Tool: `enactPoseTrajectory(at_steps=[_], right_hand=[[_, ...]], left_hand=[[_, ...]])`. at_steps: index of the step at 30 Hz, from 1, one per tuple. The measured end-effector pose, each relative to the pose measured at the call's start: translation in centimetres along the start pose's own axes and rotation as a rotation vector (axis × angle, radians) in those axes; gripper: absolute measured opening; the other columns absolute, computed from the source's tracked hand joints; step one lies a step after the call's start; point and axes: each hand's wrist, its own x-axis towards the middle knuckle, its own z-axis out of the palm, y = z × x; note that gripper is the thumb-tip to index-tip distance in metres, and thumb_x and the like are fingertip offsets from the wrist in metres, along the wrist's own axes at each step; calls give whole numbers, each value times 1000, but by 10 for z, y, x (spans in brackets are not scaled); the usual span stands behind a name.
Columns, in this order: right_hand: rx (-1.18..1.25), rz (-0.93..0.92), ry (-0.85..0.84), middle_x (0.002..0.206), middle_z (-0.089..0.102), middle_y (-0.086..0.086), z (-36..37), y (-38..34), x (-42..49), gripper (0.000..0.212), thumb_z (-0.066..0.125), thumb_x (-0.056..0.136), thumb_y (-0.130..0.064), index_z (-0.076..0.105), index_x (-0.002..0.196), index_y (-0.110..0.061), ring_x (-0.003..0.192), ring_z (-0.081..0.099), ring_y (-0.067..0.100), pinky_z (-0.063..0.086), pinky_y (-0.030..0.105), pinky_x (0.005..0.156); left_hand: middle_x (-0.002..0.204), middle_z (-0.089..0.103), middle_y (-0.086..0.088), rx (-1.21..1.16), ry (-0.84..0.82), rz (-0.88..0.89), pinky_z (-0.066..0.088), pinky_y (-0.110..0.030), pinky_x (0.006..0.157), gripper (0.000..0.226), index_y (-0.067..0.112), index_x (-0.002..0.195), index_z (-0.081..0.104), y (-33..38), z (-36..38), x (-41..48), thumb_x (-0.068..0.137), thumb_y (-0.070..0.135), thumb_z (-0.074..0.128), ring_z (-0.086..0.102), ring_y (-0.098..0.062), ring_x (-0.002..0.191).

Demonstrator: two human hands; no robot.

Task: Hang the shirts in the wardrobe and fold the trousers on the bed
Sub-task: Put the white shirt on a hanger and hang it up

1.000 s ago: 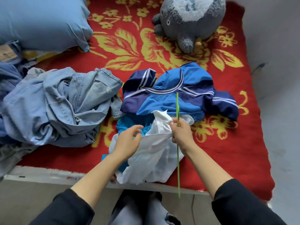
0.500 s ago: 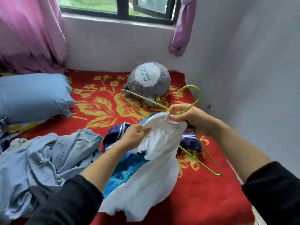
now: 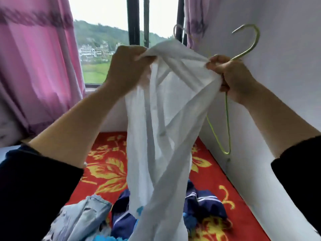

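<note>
A white shirt [image 3: 161, 129] hangs in the air in front of me, held up at its top edge by both hands. My left hand [image 3: 128, 66] pinches the cloth at the upper left. My right hand [image 3: 231, 75] grips the shirt's other corner together with a green wire hanger [image 3: 227, 122], whose hook [image 3: 251, 40] points up beside the wall. Below on the red flowered bed cover [image 3: 107, 171] lie pale denim trousers [image 3: 81, 221] and a navy and blue striped garment [image 3: 205, 204].
A window [image 3: 107, 49] with dark bars is straight ahead, with pink curtains [image 3: 34, 66] at the left and a narrower one [image 3: 192, 23] at the right. A pale wall [image 3: 286, 66] runs close along the bed's right side.
Both hands have lifted the white shirt and the hanger from just above the bed to head height. My view has tilted up from the bed to the window.
</note>
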Motion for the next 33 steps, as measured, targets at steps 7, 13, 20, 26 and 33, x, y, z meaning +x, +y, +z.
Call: enactPoseTrajectory(at_steps=[7,13,20,26,33], right_hand=[[-271,-43,1,37,43,-14,20,29,-10,24,57,90,-7,58,70,-20,30,35,2,27,14,31],[-131,90,-136,55,50,-5,30,74,-33,22,47,100,-18,57,120,-18,30,38,0,27,12,30],[250,263,-253,45,30,-4,5,134,-68,25,46,97,-24,69,104,-16,41,19,8,15,14,35],[284,544,-527,45,27,-6,-3,182,-101,24,56,86,-25,75,92,-12,39,21,6,11,18,37],[-18,580,-443,49,33,-7,45,199,-113,23,50,96,-15,71,96,-5,42,24,7,14,19,40]], left_hand=[[57,60,5,51,-302,-459,41,-14,42,13,21,73,69,-18,-5,-10,79,32,73,52,-6,46],[35,49,12,166,-288,-552,32,-12,33,30,20,67,65,-49,7,-22,84,46,66,44,-2,29],[53,51,1,242,-262,-566,43,-27,52,38,18,66,60,-97,17,-53,94,43,54,48,-15,47],[53,58,3,342,-226,-508,44,-26,54,45,22,55,55,-116,17,-67,92,48,53,56,-13,46],[50,46,-1,301,-186,-390,37,-31,55,55,14,49,45,-109,22,-79,92,46,54,43,-20,50]])
